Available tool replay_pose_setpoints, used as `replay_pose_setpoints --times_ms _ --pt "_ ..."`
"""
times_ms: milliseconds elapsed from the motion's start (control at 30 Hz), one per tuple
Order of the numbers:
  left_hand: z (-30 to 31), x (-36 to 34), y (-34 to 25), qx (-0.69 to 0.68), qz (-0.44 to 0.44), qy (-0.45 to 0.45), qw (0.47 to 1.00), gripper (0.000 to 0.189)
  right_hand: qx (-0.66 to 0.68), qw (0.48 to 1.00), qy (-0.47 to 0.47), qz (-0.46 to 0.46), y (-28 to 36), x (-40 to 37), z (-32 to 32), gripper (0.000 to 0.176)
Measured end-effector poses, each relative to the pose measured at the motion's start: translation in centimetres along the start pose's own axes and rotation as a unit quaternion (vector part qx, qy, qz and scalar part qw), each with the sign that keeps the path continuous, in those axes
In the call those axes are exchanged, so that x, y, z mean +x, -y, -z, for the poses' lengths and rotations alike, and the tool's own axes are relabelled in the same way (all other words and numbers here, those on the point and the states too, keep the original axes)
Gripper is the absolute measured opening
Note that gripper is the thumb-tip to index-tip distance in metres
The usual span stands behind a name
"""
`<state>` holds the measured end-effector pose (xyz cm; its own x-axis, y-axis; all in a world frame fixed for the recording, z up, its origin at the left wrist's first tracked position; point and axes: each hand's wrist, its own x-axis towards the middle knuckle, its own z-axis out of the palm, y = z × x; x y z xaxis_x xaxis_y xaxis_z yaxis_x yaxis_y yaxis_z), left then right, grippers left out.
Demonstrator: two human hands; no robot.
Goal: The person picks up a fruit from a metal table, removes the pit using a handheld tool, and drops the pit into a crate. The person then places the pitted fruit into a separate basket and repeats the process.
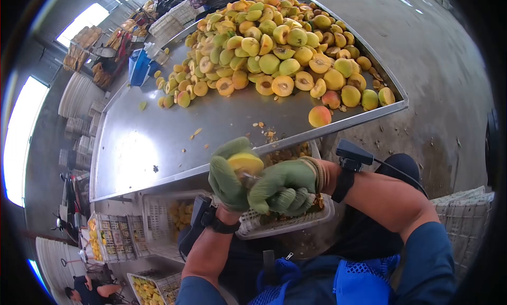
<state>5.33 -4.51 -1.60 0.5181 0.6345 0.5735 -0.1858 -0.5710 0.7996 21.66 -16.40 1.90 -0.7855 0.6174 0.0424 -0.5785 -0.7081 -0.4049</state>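
Note:
My left hand (226,181), in a green glove, is closed around a yellow peach half (245,161) above the near edge of the metal table (211,115). Beside it my right hand (285,184), gloved too, is closed on a small metal pitting tool (248,179). The tool's tip meets the cut side of the peach; its handle is hidden in my fist. Under both hands stands a white plastic crate (311,219) with dark scraps and pits. A large heap of peaches (264,46), many halved, lies on the table.
A raised metal rim (364,115) borders the table. A blue container (139,67) stands at its far left. White crates (153,220) with yellow fruit are low on the left, and stacked crates (465,220) stand at right. Another person (90,292) sits at lower left.

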Motion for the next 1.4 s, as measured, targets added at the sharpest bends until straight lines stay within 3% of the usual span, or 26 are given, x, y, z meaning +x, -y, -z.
replay_pose_setpoints --times_ms 33,100,167,233,300,333,433,467,500,533,567,633,700,767,833,867,900,933,1000,1067,1133,1167,1233,1300,1333,1400 --pt "-0.6 0.2 -0.4 0.025 -0.002 -0.035 0.999 0.064 -0.077 0.997 -0.025 0.015 -0.5 0.1 -0.2 0.028" --pt "0.1 1.6 -1.8 -0.022 0.085 -0.061 0.994 0.066 -0.238 0.968 -0.061 0.047 -1.0 0.1 -0.3 0.032" --pt "1.8 2.5 -4.0 -0.171 0.268 -0.045 0.947 0.063 -0.257 0.954 -0.128 -0.083 -0.1 -0.9 -0.8 0.045" --pt "2.7 2.8 -3.3 -0.185 0.307 -0.082 0.93 0.065 -0.333 0.895 -0.236 -0.179 0.5 -0.4 -1.9 0.051" --pt "3.5 2.9 -3.4 -0.174 0.339 -0.104 0.919 0.067 -0.436 0.803 -0.347 -0.213 -0.4 0.3 -2.6 0.062" --pt "4.0 2.7 -3.7 -0.149 0.331 -0.111 0.925 0.065 -0.48 0.748 -0.4 -0.225 -1.1 0.6 -2.8 0.067" --pt "9.5 1.1 -2.7 0.1 0.198 0.003 0.975 0.06 -0.688 0.601 -0.329 -0.238 -3.1 0.5 -0.5 0.072" --pt "12.9 0.6 -2.1 0.301 0.053 0.118 0.945 0.046 -0.681 0.621 -0.282 -0.268 -2.4 0.2 -2.1 0.064" --pt "16.3 0.2 -1.4 0.475 -0.126 0.162 0.856 0.033 -0.71 0.601 -0.259 -0.26 -2.3 -0.4 -3.3 0.06" --pt "20.7 -1.1 -0.1 0.513 -0.008 0.193 0.837 0.027 -0.737 0.58 -0.238 -0.255 -2.4 -1.2 -4.3 0.056" --pt "23.9 -1.3 0.1 0.626 0.022 0.257 0.736 0.028 -0.762 0.558 -0.214 -0.249 -2.6 -2.0 -4.9 0.052" --pt "21.2 1.1 -4.3 0.72 0.294 0.251 0.576 0.031 -0.762 0.548 -0.213 -0.271 -3.4 -2.7 -5.6 0.048" --pt "16.4 3.2 -3.3 0.575 0.222 0.146 0.774 0.033 -0.774 0.531 -0.208 -0.277 -3.3 -3.7 -5.4 0.043" --pt "10.1 5.1 -0.9 0.372 0.116 0.092 0.916 0.038 -0.791 0.511 -0.199 -0.273 -3.1 -4.5 -4.8 0.039" --pt "0.5 7.0 -0.9 0.347 0.067 0.144 0.924 0.037 -0.805 0.479 -0.249 -0.247 -1.1 -5.9 -6.1 0.036" --pt "-3.7 7.9 -0.6 0.359 -0.01 0.204 0.911 0.036 -0.811 0.461 -0.274 -0.233 0.1 -6.7 -7.2 0.034" --pt "-7.9 8.8 -0.3 0.362 -0.09 0.258 0.891 0.035 -0.779 0.48 -0.362 -0.179 1.1 -8.1 -8.4 0.031" --pt "-12.0 10.2 1.0 0.378 0.024 0.36 0.853 0.041 -0.737 0.493 -0.445 -0.123 1.8 -9.8 -9.1 0.027" --pt "-16.5 11.2 0.7 0.404 0.065 0.399 0.821 0.042 -0.734 0.461 -0.493 0.078 2.6 -13.3 -8.4 0.02" --pt "-19.7 12.0 0.2 0.431 0.108 0.436 0.782 0.043 -0.675 0.411 -0.604 0.106 4.0 -15.4 -10.0 0.032" --pt "-20.8 12.2 0.0 0.46 0.152 0.476 0.734 0.045 -0.676 0.394 -0.606 0.143 3.7 -15.8 -9.7 0.028" --pt "-19.8 12.3 0.3 0.294 0.253 0.464 0.796 0.039 -0.673 0.386 -0.609 0.165 3.4 -15.9 -9.5 0.026" --pt "-14.5 12.8 1.3 -0.059 0.416 0.374 0.827 0.028 -0.676 0.366 -0.602 0.217 3.6 -15.5 -8.8 0.021" --pt "-9.5 12.2 0.7 0.036 0.159 0.365 0.917 0.032 -0.665 0.378 -0.592 0.253 4.0 -13.4 -7.1 0.021" --pt "-7.5 11.9 0.5 0.09 -0.012 0.351 0.932 0.038 -0.65 0.397 -0.593 0.263 4.0 -12.1 -5.8 0.024" --pt "-4.1 10.0 -0.7 0.056 0.051 0.337 0.938 0.051 -0.619 0.446 -0.585 0.276 3.6 -9.5 -4.0 0.028"
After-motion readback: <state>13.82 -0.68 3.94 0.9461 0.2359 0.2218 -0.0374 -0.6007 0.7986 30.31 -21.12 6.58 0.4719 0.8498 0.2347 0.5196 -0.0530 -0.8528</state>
